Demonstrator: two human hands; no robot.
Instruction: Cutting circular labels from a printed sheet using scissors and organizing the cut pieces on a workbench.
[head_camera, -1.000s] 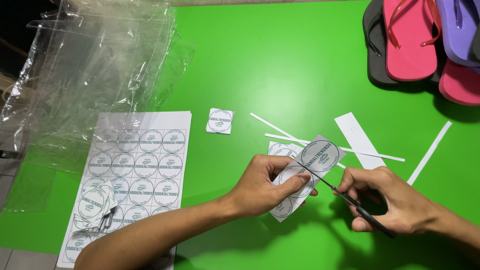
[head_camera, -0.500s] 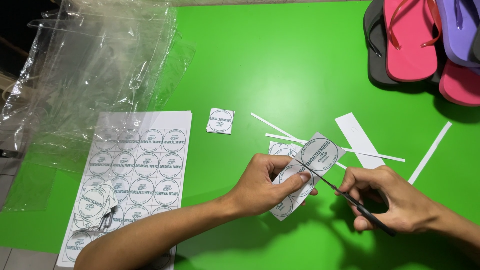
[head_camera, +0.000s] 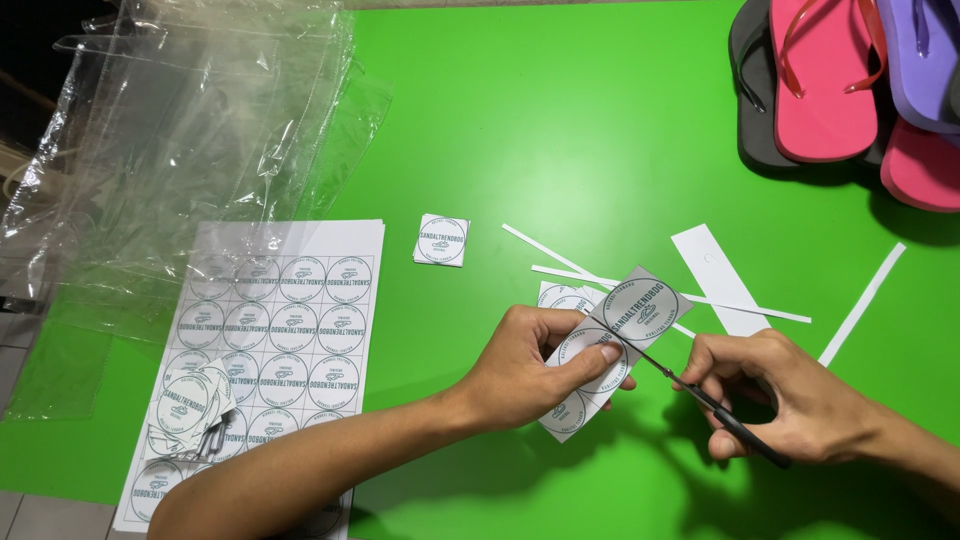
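Note:
My left hand (head_camera: 535, 362) pinches a white paper strip of round printed labels (head_camera: 632, 312) above the green table (head_camera: 560, 130). My right hand (head_camera: 790, 395) grips small black-handled scissors (head_camera: 700, 395), whose blades reach into the strip just below its top label. Beneath the strip lie a few more label pieces (head_camera: 560, 296). One cut square label (head_camera: 442, 240) rests alone on the table, up and to the left of my hands.
A full sheet of round labels (head_camera: 275, 320) lies at the left with loose cut labels (head_camera: 190, 405) on it. Clear plastic bags (head_camera: 180, 130) are heaped at the far left. White paper offcuts (head_camera: 715, 275) lie above my right hand. Pink, purple and grey flip-flops (head_camera: 850, 80) fill the top right corner.
The strip has shifted slightly in my left hand and the scissor blades have moved a little along it. Nothing else has moved.

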